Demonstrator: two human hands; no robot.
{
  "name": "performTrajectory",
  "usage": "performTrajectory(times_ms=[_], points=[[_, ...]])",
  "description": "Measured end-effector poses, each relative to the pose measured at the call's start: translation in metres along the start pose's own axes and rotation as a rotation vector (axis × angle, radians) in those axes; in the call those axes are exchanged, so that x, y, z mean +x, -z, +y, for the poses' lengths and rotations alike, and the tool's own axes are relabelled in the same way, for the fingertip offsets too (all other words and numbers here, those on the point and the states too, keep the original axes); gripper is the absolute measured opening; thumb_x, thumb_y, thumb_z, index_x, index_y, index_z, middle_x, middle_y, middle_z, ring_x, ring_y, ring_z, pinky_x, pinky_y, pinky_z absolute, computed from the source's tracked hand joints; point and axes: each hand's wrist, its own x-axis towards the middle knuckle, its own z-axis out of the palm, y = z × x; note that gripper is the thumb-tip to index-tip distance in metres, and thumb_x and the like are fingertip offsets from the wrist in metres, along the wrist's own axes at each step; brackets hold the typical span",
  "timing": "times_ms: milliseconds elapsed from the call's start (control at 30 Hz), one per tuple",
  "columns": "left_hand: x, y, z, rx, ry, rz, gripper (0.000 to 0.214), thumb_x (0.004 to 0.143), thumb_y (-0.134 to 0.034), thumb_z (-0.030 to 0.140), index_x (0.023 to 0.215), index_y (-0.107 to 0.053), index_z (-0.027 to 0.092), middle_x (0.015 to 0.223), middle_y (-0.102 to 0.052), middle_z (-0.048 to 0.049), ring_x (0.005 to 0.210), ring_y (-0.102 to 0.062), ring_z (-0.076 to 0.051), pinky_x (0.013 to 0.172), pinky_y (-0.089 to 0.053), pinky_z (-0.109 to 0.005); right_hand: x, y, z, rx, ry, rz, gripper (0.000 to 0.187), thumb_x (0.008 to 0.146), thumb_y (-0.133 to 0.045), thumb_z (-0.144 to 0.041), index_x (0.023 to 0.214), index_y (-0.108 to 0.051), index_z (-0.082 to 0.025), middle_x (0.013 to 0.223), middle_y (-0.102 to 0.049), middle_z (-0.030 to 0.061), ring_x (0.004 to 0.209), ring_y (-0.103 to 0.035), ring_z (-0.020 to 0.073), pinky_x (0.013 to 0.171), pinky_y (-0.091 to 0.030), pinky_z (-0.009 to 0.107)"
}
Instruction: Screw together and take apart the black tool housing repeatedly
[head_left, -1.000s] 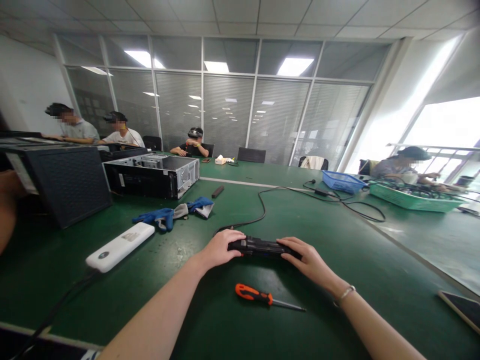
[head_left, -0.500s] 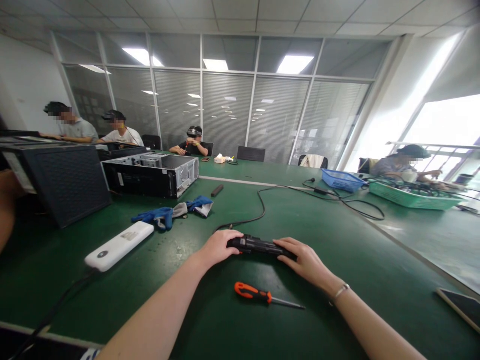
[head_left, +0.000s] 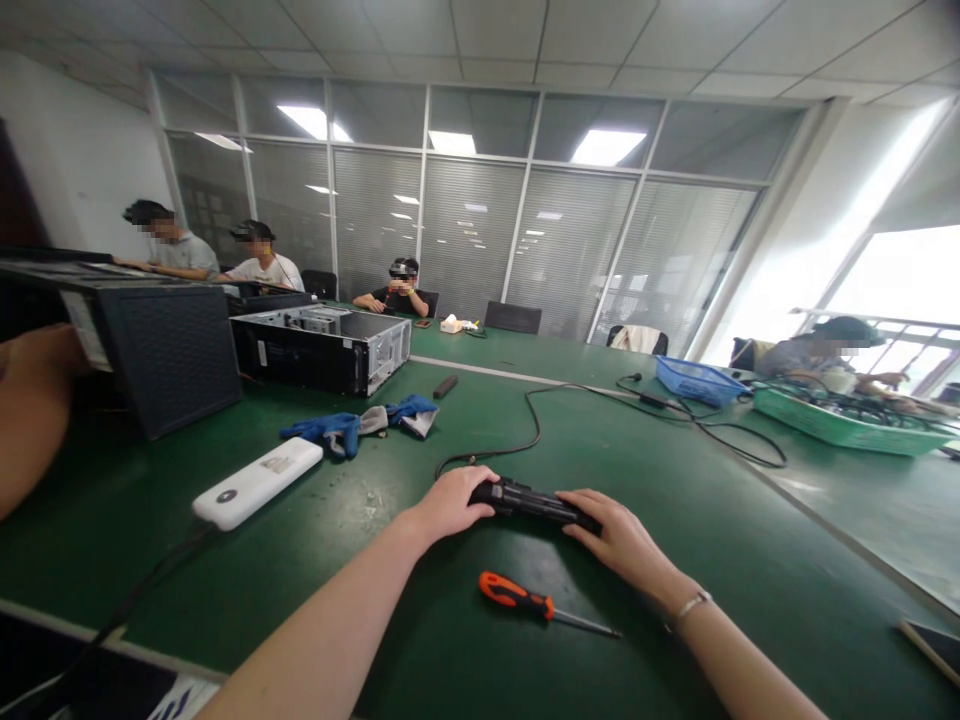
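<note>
A screwdriver point(head_left: 550, 608) lies nearest on the green table point(head_left: 435, 640). Just beyond it, the left hand point(head_left: 454, 503) and right hand point(head_left: 613, 528) are clasped around opposite ends of a black device point(head_left: 531, 501); farther back lie blue gloves point(head_left: 341, 434), then a computer case point(head_left: 311, 358).

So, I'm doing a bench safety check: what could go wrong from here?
The orange-and-black screwdriver lies loose on the near side of the black device and might get knocked. The black cable runs close to the left grip and could snag if the black device is turned.
</note>
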Motion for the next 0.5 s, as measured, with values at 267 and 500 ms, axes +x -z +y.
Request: performTrajectory(times_ms=[267, 500], points=[[0.001, -0.001, 0.003, 0.015, 0.000, -0.002, 0.042, 0.071, -0.075, 0.021, 0.110, -0.059, 0.020, 0.113, -0.066, -0.0058, 0.105, -0.060, -0.025, 0.094, -0.044, -0.038, -0.003, 0.010, -0.077, 0.173, 0.110, -0.125, 0.048, 0.081, -0.063, -0.049, 0.123, -0.059, -0.024, 0.101, -0.064, 0.0062, 0.075, -0.060, 0.0164, 0.064, -0.050, 0.027], [-0.001, -0.003, 0.010, 0.002, -0.040, -0.024, 0.040, 0.074, -0.073, 0.024, 0.111, -0.058, 0.020, 0.113, -0.065, -0.0058, 0.105, -0.060, -0.024, 0.094, -0.043, -0.037, 0.007, 0.026, -0.121, 0.135, 0.221, -0.245, 0.016, 0.087, -0.058, -0.030, 0.099, -0.064, -0.023, 0.083, -0.065, 0.0020, 0.070, -0.060, 0.0146, 0.065, -0.048, 0.025]])
